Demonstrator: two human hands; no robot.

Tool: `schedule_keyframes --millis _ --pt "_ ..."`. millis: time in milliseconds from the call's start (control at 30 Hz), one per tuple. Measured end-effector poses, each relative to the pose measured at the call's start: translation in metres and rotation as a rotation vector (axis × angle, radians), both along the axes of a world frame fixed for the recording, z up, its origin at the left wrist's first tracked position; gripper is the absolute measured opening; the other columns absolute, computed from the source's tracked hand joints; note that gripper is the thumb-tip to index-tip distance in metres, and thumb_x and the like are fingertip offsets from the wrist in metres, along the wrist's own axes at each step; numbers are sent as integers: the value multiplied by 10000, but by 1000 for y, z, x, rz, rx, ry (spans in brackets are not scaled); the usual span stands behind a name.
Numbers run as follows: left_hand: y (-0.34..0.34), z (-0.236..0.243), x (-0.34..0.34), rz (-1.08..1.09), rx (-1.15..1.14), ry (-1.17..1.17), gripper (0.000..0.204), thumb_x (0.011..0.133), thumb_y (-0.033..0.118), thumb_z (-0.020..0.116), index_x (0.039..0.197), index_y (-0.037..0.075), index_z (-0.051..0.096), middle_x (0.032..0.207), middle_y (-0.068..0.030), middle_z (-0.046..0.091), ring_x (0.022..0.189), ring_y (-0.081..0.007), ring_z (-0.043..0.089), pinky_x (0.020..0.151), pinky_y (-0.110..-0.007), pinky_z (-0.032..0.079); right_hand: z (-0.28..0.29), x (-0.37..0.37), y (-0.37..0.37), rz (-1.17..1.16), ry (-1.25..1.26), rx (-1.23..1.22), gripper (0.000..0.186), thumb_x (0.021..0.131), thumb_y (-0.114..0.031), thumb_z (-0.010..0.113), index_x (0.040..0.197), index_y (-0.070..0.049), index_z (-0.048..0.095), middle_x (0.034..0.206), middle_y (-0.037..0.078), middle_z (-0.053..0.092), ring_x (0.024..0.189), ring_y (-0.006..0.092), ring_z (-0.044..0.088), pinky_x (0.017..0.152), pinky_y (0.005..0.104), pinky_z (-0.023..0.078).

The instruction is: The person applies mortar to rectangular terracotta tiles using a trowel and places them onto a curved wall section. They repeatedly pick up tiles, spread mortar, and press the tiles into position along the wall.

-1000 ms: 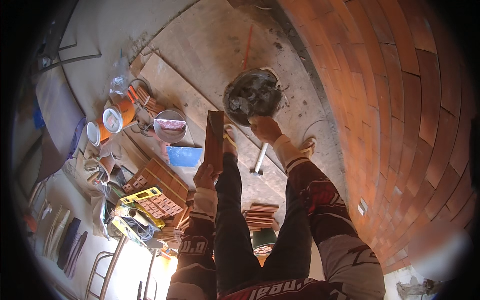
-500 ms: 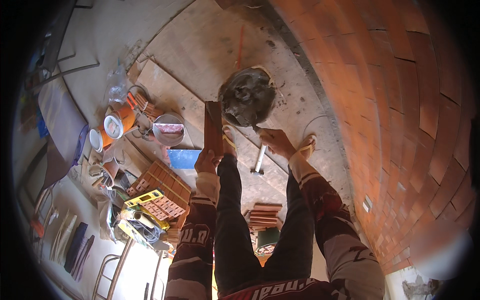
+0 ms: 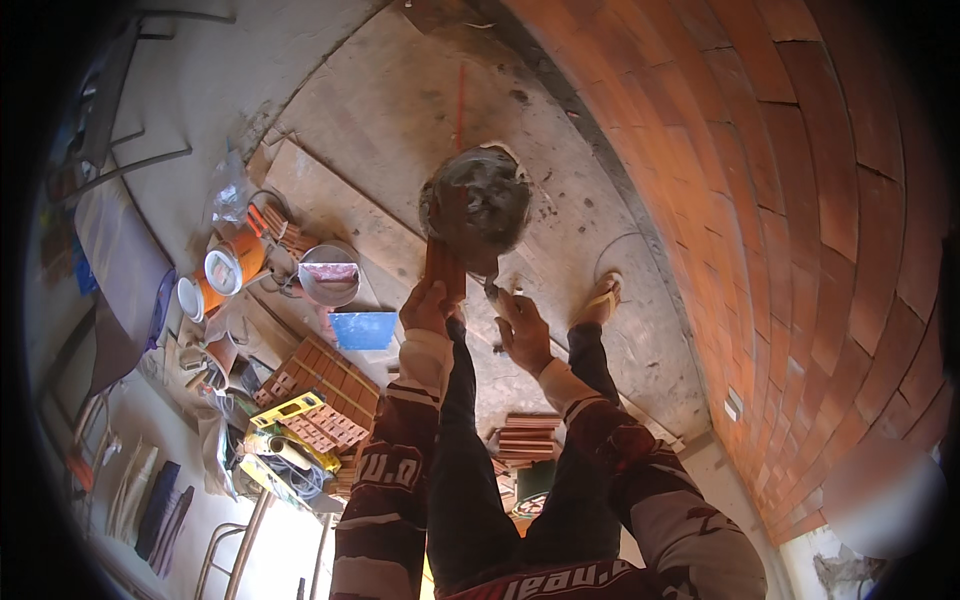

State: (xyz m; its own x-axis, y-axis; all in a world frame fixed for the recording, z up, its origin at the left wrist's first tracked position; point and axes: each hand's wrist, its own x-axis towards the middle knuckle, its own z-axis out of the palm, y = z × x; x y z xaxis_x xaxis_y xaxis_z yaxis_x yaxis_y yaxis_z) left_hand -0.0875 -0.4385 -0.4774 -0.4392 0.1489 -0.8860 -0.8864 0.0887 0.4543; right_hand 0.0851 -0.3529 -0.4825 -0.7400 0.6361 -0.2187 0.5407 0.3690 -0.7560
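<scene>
In my left hand (image 3: 425, 308) is a long, flat reddish-brown brick tile (image 3: 445, 272), gripped at its near end and held out in front of my legs. My right hand (image 3: 524, 334) is closed around the handle of a trowel (image 3: 490, 288), close to the tile's right edge. Grey mortar covers the trowel's blade, and its outline blends into the mortar behind it. Just beyond both hands, a round container full of wet grey mortar (image 3: 495, 195) rests on the floor. The tile's far end overlaps the mortar in view, and whether they touch I cannot tell.
A brick-tiled wall (image 3: 800, 230) rises along the right. On the left are orange buckets (image 3: 238, 252), a round tub (image 3: 345, 290), a blue board (image 3: 363, 330), stacked bricks (image 3: 318, 375) and a yellow spirit level (image 3: 288, 409). More tiles (image 3: 527, 437) lie between my legs.
My right hand has brought the trowel left and nearer, from the mortar to beside the tile. The tile has shifted lower and slightly right in view. My head view has moved slightly.
</scene>
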Motion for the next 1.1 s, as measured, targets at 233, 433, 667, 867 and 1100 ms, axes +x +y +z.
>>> schedule_keyframes --millis 233,433,667,867,1100 --pt "-8 4 -2 16 -105 16 369 856 111 678 1188 -25 593 896 -51 653 707 -172 650 630 -281 492 23 49 -15 66 -94 -63 523 788 -65 668 1292 -92 529 1026 161 585 916 341 601 754 424 515" --pt "-58 -3 -13 -70 -169 127 352 873 103 634 1206 -5 595 912 -30 642 730 -142 636 644 -256 487 18 45 12 107 -105 -56 444 823 -71 587 1263 -49 533 928 193 616 769 373 621 662 456 518" --pt "-95 16 -10 -81 -222 198 377 874 79 611 1234 -29 575 955 -46 644 717 -102 588 630 -228 477 -69 -46 56 61 -387 -106 372 849 -238 521 1181 -73 551 781 230 634 767 423 634 692 529 500" --pt "-127 26 -1 -31 -208 125 361 878 37 600 1222 -64 561 960 -68 641 695 -111 580 627 -243 487 -65 -108 58 277 -383 -140 187 836 -196 511 888 -44 607 826 211 644 829 397 643 726 498 506" --pt "-128 26 4 0 -206 126 328 884 59 600 1191 -55 584 889 -36 620 656 -84 537 573 -225 439 -75 -86 48 89 -140 -492 240 823 -229 615 972 -42 637 723 115 594 581 246 571 540 379 455"
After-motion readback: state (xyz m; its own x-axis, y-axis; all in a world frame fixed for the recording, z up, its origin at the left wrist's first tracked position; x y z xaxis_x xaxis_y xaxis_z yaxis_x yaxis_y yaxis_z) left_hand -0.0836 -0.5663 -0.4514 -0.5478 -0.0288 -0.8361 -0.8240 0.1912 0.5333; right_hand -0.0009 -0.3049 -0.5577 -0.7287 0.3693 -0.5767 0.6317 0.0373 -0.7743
